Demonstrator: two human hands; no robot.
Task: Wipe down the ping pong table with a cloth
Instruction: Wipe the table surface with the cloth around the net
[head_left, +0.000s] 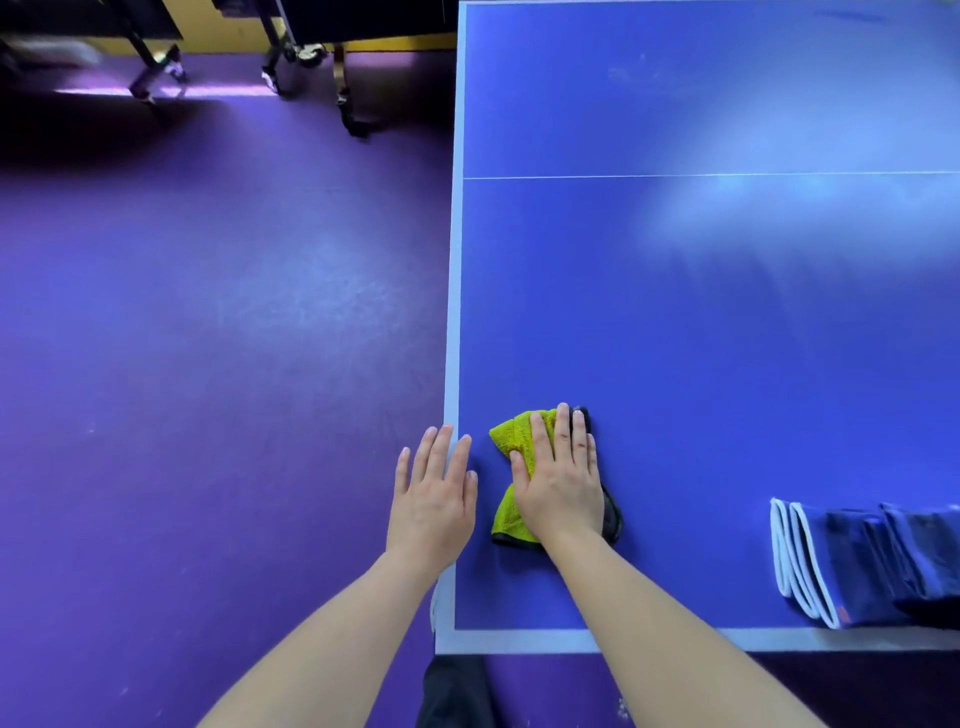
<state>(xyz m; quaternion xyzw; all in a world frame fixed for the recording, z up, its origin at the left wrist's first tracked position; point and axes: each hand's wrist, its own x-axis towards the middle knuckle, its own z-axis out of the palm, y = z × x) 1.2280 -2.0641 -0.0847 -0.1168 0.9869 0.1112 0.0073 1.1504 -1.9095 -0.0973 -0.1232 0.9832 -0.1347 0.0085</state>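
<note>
Flat right hand (558, 486) is pressing the cloth (511, 439) on the counter (727, 364); left hand (434, 499) is idling open. Overlapping strokes seem advisable.

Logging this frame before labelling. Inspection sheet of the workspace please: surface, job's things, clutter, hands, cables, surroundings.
Surface: blue ping pong table, white border, thin white line across it, pale glare at far right.
Job's things: yellow-green cloth with a dark underside, crumpled on the table near its left edge.
Clutter: folded blue fabric with white trim at the table's near right.
Hands: right hand flat on the cloth, fingers straight; left hand open over the table's left edge, contact unclear.
Cables: nothing seen.
Surroundings: purple floor; dark wheeled legs at far left.
</note>
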